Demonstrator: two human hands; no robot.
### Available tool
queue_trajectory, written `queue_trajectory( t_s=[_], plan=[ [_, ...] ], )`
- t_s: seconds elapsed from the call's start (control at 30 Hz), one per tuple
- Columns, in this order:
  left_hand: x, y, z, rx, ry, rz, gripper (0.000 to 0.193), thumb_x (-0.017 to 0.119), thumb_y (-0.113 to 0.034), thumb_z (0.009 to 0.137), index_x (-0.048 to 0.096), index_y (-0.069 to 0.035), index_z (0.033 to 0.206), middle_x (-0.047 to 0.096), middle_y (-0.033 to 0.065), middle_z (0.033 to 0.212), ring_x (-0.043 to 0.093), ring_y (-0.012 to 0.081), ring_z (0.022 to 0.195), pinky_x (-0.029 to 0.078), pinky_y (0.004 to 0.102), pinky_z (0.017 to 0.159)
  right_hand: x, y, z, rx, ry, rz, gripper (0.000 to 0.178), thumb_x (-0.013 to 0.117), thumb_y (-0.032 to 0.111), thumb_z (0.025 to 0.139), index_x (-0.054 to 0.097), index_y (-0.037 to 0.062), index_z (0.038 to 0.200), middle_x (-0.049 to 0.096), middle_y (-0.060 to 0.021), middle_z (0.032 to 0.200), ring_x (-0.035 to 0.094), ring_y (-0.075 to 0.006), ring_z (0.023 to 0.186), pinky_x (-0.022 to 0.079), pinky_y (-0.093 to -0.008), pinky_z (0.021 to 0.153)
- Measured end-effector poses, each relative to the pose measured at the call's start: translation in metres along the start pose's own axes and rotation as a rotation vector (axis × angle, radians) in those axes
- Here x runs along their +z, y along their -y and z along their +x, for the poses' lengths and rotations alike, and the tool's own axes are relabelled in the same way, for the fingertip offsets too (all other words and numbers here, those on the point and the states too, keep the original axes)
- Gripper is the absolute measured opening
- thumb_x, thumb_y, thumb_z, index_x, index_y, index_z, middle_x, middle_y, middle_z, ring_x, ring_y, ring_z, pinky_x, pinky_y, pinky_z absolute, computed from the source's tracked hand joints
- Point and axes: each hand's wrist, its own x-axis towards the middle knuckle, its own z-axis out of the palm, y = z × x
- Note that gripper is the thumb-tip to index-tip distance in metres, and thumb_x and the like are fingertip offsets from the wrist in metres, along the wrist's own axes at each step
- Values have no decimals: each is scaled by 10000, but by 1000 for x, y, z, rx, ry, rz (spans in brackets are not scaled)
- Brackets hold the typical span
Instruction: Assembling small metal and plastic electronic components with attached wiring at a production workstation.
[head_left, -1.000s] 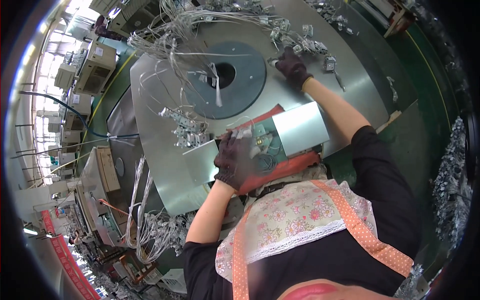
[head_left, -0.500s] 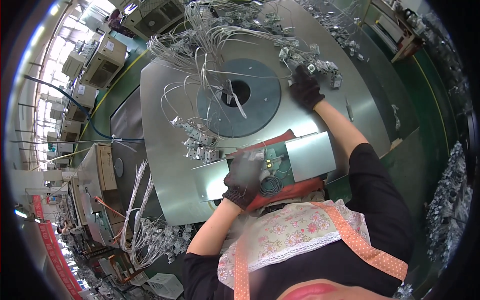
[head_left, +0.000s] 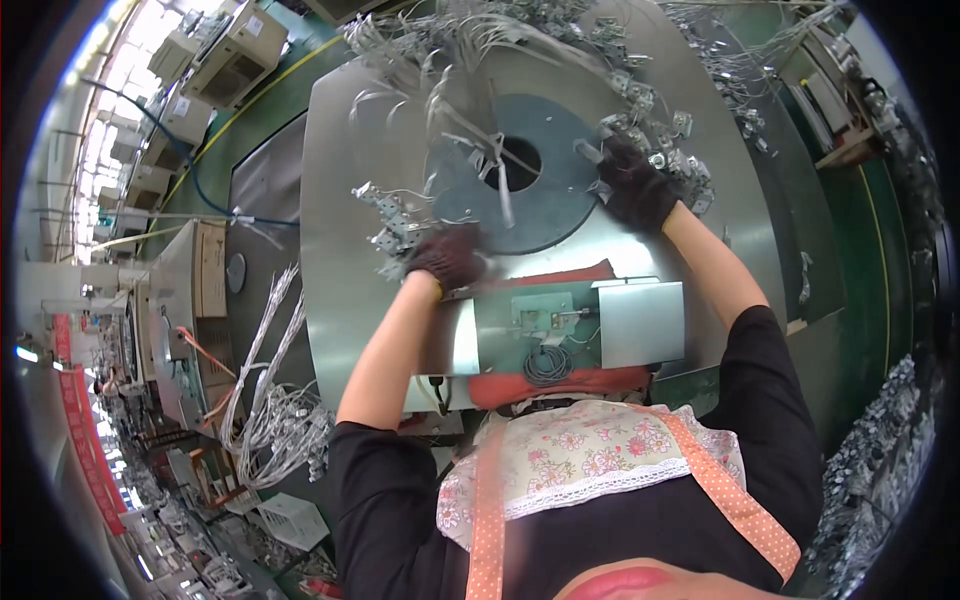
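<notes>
My left hand (head_left: pixel 450 257), in a dark knitted glove, is over the table beside a cluster of small metal parts on wires (head_left: pixel 395 222). Its fingers are smeared by motion. On the right, my gloved right hand (head_left: pixel 640 187) is at the edge of another wired cluster of metal boxes (head_left: pixel 690 170), its fingers curled around small pale pieces too blurred to name. Nearest me stands a green work fixture (head_left: pixel 500 335) with a small clamp block (head_left: pixel 542 317) in its middle. A coil of grey cable (head_left: pixel 549 366) hangs at its front, and a silver plate (head_left: pixel 642 325) covers its right side.
A dark round disc (head_left: pixel 560 215) with a central hole sits in the metal table (head_left: pixel 335 170). Bundles of pale wires (head_left: pixel 440 110) rise behind it. Red cloth (head_left: pixel 560 384) lies along the fixture's front. More wire bundles (head_left: pixel 275 440) hang at the left, near a white crate (head_left: pixel 292 522).
My left hand has moved away from the fixture's clamp, up and left to the left cluster of parts. The right hand stays by the right cluster. The whole view has shifted slightly.
</notes>
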Motion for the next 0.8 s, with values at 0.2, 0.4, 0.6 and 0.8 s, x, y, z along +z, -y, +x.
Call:
queue_trajectory(
  t_s=[0.2,0.4,0.6,0.8],
  plan=[
    [-32,65,37,-140,-140,288,414,714,-281,771,721,-185,1173,710,155,1222,658,357,1171,518,474,985,1,-44,24,146,391,40,839,623,101,835,281,117,1600,366,-334,1528,348,-533,1433,311,-546,1209],
    [-69,93,95,-46,-265,475,298,616,-207,842,727,-102,1097,706,215,1174,691,394,1088,567,486,929,15,-138,43,261,430,192,862,661,65,800,301,109,1582,545,-290,1365,518,-443,1315,444,-475,1097],
    [-88,87,128,61,-249,499,340,700,-243,770,737,-148,1094,696,186,1173,645,402,1156,527,487,1003,-12,-131,66,219,547,96,553,682,79,784,621,89,1333,648,-221,1234,634,-417,1158,519,-457,976],
    [-105,131,157,48,-214,523,318,696,-205,747,770,-244,1054,698,140,1194,631,374,1186,519,488,1006,-33,-146,60,61,979,4,457,666,130,820,657,71,1273,676,-157,1218,631,-358,1178,513,-423,999]
  ],
)
